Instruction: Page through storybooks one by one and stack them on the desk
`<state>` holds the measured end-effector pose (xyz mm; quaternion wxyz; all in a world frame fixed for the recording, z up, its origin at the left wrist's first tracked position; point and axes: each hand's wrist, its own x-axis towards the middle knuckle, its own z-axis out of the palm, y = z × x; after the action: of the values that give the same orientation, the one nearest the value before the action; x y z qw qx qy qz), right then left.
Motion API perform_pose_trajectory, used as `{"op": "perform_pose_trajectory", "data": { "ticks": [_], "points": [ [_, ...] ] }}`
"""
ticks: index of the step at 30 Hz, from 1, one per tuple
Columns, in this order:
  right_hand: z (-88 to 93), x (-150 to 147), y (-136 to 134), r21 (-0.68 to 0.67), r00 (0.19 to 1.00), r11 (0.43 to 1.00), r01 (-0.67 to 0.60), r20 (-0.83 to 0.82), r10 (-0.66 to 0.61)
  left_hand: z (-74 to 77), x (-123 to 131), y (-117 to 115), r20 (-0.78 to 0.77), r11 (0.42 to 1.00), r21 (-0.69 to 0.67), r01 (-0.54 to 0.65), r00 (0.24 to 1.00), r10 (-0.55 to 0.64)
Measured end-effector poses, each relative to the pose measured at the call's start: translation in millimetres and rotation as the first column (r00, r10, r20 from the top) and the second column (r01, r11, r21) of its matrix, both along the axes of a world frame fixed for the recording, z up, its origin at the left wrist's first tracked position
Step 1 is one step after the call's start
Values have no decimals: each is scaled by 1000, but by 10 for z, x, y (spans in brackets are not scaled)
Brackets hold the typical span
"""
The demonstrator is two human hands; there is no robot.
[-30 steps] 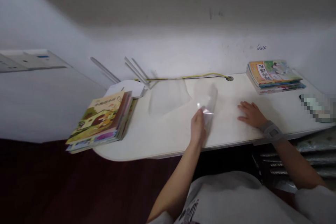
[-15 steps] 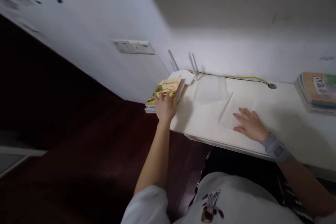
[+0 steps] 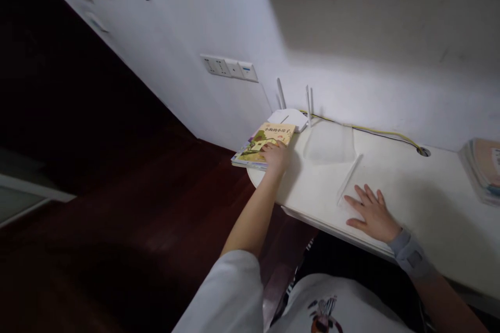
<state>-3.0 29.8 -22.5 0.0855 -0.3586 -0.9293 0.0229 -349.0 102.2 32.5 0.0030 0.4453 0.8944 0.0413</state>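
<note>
My left hand (image 3: 274, 157) lies on top of a small stack of books at the desk's left end, fingers spread over the cover. The top one is a yellow picture book (image 3: 255, 146) with Chinese characters and a drawn house; the edges of others show beneath it. My right hand (image 3: 371, 213) rests flat with fingers apart on the white desk (image 3: 414, 203), at the near part of a clear plastic sheet (image 3: 328, 145). A raised fold of the sheet stands just left of that hand. It carries a grey wristband (image 3: 410, 254).
A white router (image 3: 287, 117) with upright antennas stands behind the books. Yellow and black cables (image 3: 375, 132) run along the wall to a hole (image 3: 423, 152) in the desk. Another book stack (image 3: 480, 169) is at the right. A socket panel (image 3: 229, 67) is on the left wall.
The view has shifted, so the desk sits further right and lower. My left hand has moved toward the right side of the top book, baring more of its cover. My right hand stays on the desk.
</note>
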Motion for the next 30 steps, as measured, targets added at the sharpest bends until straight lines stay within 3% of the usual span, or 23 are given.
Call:
{"op": "perform_pose_trajectory", "data": {
  "ticks": [2, 5, 7, 9, 10, 11, 12, 13, 15, 16, 17, 19, 21, 23, 26, 30],
  "points": [
    [18, -11, -2, -9, 1000, 1000, 8, 9, -8, 126, 54, -118, 16, 999, -1, 48, 999, -48],
    [44, -20, 4, -27, 1000, 1000, 13, 17, -12, 427, 64, -331, 31, 991, 32, 133, 991, -134],
    [72, -34, 5, -41, 1000, 999, 10, 17, -10, 634, 101, -448, 64, 966, 177, 186, 978, -200],
    [123, -58, -16, -51, 1000, 999, 7, 19, -6, 775, 240, -518, 194, 867, 441, 232, 919, -344],
    [158, -71, -37, -46, 1000, 999, 5, 17, -4, 809, 359, -535, 295, 783, 586, 209, 845, -447],
    [199, -80, -67, -32, 1000, 1000, 0, 10, 1, 820, 511, -541, 404, 692, 708, 141, 723, -560],
    [245, -79, -104, -8, 1000, 1000, -9, -5, 9, 808, 691, -540, 501, 617, 786, 30, 555, -665],
    [290, -62, -144, 21, 999, 1000, -20, -28, 21, 779, 891, -536, 571, 584, 808, -79, 349, -743],
    [360, 42, -221, 74, 995, 997, -28, -92, 35, 681, 1312, -529, 622, 612, 760, -221, -29, -783],
    [375, 136, -250, 93, 992, 996, -7, -125, 19, 621, 1514, -528, 627, 649, 718, -251, -169, -760],
    [370, 258, -270, 108, 988, 993, 41, -154, -25, 554, 1701, -530, 634, 690, 675, -262, -274, -723],
    [300, 570, -287, 133, 966, 969, 209, -185, -182, 411, 2007, -535, 667, 774, 589, -230, -403, -627],
    [169, 916, -286, 163, 915, 905, 393, -173, -366, 259, 2202, -529, 721, 839, 525, -141, -450, -527],
    [20, 1219, -285, 179, 872, 855, 488, -141, -468, 113, 2278, -508, 775, 864, 500, -60, -415, -477],
    [-137, 1499, -289, 158, 854, 839, 520, -91, -512, -60, 2196, -468, 823, 854, 520, -18, -255, -507],
    [-184, 1618, -258, 123, 851, 842, 525, -59, -522, -176, 1922, -499, 846, 845, 533, 44, -33, -532]
  ]
}}
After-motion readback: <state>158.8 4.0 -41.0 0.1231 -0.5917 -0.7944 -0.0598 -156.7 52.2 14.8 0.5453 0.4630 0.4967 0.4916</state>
